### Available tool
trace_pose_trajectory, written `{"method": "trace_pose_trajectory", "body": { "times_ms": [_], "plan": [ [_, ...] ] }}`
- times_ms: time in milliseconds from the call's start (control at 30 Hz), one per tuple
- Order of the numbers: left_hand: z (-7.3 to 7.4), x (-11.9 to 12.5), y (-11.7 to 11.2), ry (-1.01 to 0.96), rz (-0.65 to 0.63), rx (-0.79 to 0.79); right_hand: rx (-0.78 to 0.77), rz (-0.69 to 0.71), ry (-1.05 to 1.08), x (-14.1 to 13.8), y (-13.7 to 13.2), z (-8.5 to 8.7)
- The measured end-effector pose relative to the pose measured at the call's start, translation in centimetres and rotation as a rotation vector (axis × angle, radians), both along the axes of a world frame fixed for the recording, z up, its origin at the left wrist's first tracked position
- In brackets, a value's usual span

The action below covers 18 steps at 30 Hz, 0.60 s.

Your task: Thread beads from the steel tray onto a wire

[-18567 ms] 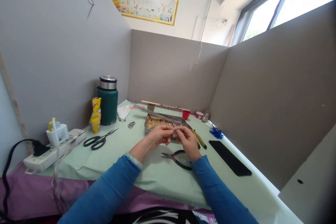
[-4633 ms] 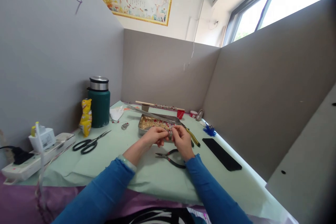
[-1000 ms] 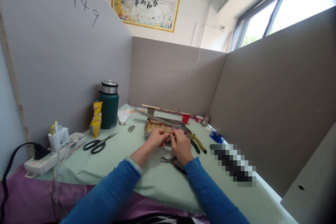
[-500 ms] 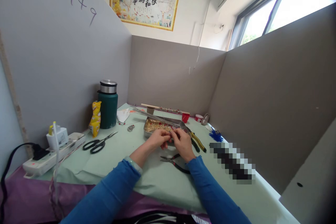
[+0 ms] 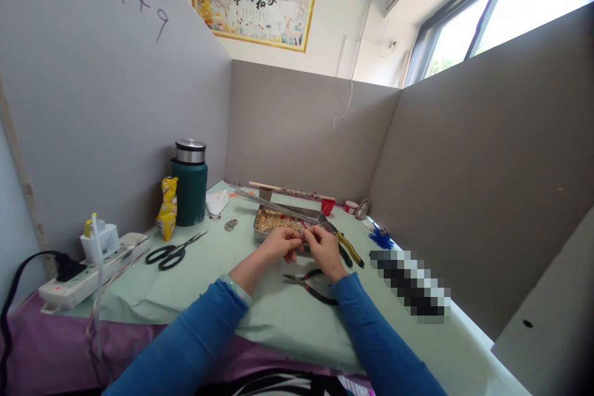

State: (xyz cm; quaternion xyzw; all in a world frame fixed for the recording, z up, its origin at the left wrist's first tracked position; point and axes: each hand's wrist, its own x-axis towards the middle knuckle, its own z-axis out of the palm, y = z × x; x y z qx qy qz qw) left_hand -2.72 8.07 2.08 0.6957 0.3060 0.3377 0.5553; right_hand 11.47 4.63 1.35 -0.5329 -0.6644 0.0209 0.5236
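My left hand (image 5: 284,245) and my right hand (image 5: 323,250) meet fingertip to fingertip at the near edge of a metal tray (image 5: 260,237). Both are closed in a pinch. What lies between the fingers is too small to make out. Gold and red beads (image 5: 277,221) fill part of the tray, and thin metal wires (image 5: 266,202) lie across it. Below my hands, a pair of pliers (image 5: 304,283) with dark handles rests on the cloth. Beside my right hand is a yellow-and-black handled tool (image 5: 350,250), its head partly hidden.
Black scissors (image 5: 172,253), a green thermos (image 5: 190,192), a yellow packet (image 5: 167,209) and a power strip (image 5: 99,275) stand or lie to the left. At the back are a bead-wrapped stick (image 5: 297,192), a red cup (image 5: 327,206) and a wire coil (image 5: 362,209). Grey partitions (image 5: 306,124) enclose the table.
My hands stay pinched together in nearly the same place, with a slight shift of the right fingers. The whole view has moved very slightly.
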Motion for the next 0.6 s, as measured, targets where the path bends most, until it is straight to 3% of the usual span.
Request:
{"method": "trace_pose_trajectory", "body": {
  "times_ms": [233,367,600],
  "plan": [
    [0.6,0.0,-0.6,0.021,0.105,-0.063,0.076,-0.085,-0.21,-0.3,-0.6,0.2],
    [0.9,0.0,-0.8,-0.015,0.158,-0.087,0.093,-0.093,-0.194,-0.4,-0.7,0.3],
    [1.0,-0.3,-0.9,-0.106,0.135,-0.18,0.114,-0.067,-0.104,-0.5,-0.8,0.3]
  ]
}}
